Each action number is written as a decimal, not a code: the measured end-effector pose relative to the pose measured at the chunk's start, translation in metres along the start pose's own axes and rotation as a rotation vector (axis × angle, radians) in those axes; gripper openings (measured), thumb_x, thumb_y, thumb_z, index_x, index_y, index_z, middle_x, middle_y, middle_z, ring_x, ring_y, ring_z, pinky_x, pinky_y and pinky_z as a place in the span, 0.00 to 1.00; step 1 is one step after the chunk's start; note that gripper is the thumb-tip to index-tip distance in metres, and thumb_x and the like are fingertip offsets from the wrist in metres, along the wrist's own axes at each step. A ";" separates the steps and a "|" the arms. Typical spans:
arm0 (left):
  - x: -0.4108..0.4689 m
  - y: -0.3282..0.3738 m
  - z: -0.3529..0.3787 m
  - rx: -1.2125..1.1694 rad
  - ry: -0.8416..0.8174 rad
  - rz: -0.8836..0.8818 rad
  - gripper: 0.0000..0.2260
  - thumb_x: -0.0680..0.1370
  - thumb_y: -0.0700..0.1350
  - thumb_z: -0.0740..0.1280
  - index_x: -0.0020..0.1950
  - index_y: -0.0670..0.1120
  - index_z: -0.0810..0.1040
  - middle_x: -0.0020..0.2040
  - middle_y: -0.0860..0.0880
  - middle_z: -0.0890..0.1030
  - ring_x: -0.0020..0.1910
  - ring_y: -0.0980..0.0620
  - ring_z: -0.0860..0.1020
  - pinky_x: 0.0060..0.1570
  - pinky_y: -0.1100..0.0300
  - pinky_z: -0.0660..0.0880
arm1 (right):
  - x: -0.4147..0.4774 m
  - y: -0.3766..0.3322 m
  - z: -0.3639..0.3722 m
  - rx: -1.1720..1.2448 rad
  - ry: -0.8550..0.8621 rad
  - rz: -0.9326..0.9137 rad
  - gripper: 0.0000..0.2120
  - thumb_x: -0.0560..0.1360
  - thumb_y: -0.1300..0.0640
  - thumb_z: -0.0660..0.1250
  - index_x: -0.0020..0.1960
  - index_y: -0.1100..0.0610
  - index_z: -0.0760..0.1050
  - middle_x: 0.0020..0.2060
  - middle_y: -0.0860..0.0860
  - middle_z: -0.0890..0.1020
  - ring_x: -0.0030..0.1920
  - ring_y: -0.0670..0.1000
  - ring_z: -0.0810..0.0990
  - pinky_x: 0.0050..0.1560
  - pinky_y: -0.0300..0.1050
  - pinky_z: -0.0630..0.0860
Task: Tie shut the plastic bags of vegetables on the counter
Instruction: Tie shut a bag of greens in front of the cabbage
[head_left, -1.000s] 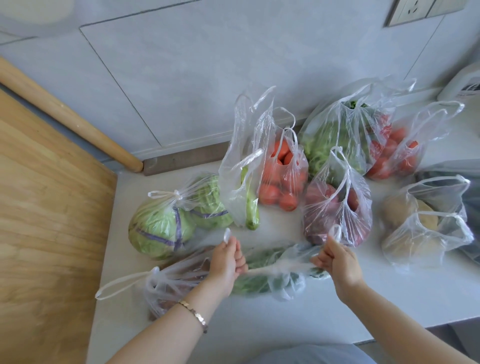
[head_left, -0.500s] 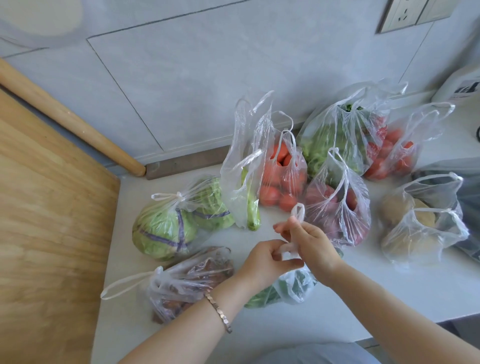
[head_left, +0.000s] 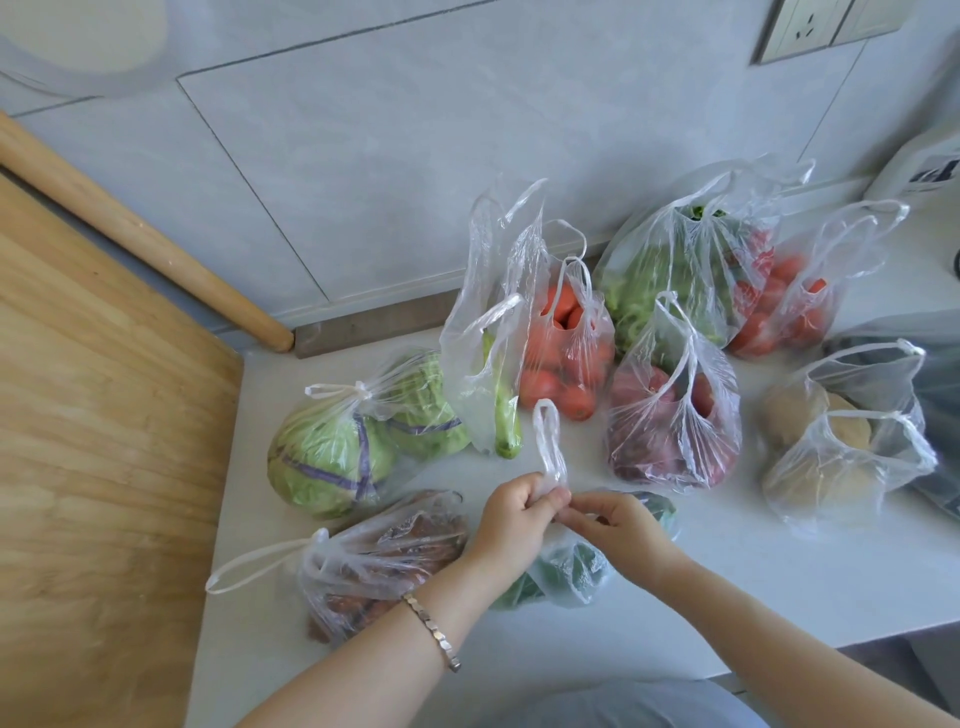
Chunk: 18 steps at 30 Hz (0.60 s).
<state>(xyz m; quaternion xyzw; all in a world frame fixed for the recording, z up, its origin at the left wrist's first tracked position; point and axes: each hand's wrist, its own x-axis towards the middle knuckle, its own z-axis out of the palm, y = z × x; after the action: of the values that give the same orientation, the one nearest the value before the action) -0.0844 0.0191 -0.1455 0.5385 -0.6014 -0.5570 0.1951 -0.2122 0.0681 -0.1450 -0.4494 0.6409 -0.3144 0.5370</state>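
Having drawn together from a wide pull, the left hand (head_left: 511, 512) and right hand (head_left: 618, 522) are now meeting above the greens bag (head_left: 566, 571), near-centre on the counter (head_left: 727, 571), each pinching a handle (head_left: 548, 441); a knot is probably forming, its crossing hidden.

Wooden board (head_left: 93, 467) at left; wooden rod (head_left: 140, 234) against tiled wall (head_left: 467, 130); socket (head_left: 810, 26) top right.

Only one cam here, a wide-angle worn on the head, facing forward and steeply down at the counter (head_left: 675, 597), close over the left hand (head_left: 511, 525) and right hand (head_left: 618, 525), wall (head_left: 415, 156) up top.
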 end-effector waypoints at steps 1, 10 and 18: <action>0.000 0.000 0.000 -0.014 0.009 -0.009 0.18 0.77 0.43 0.65 0.29 0.47 0.61 0.29 0.48 0.66 0.31 0.54 0.66 0.35 0.64 0.66 | 0.001 0.000 0.003 0.029 0.023 0.013 0.10 0.75 0.56 0.65 0.38 0.46 0.80 0.33 0.45 0.80 0.34 0.47 0.74 0.39 0.38 0.69; 0.001 0.026 0.001 -0.576 0.112 -0.176 0.17 0.82 0.45 0.51 0.33 0.45 0.62 0.20 0.56 0.61 0.19 0.59 0.58 0.22 0.67 0.55 | 0.006 0.002 0.024 -0.160 0.114 0.150 0.21 0.74 0.61 0.63 0.24 0.54 0.64 0.21 0.47 0.67 0.26 0.46 0.63 0.26 0.36 0.60; 0.017 0.044 0.007 -0.641 0.049 -0.200 0.18 0.83 0.45 0.50 0.33 0.45 0.62 0.19 0.55 0.61 0.18 0.59 0.58 0.24 0.66 0.56 | -0.002 -0.008 0.031 0.027 -0.033 0.074 0.11 0.71 0.68 0.61 0.31 0.61 0.68 0.24 0.49 0.63 0.26 0.44 0.59 0.30 0.40 0.56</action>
<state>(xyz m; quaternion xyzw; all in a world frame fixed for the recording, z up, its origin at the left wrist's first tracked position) -0.1153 -0.0009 -0.1146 0.5191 -0.3349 -0.7212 0.3134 -0.1805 0.0691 -0.1444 -0.4232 0.6439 -0.2956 0.5648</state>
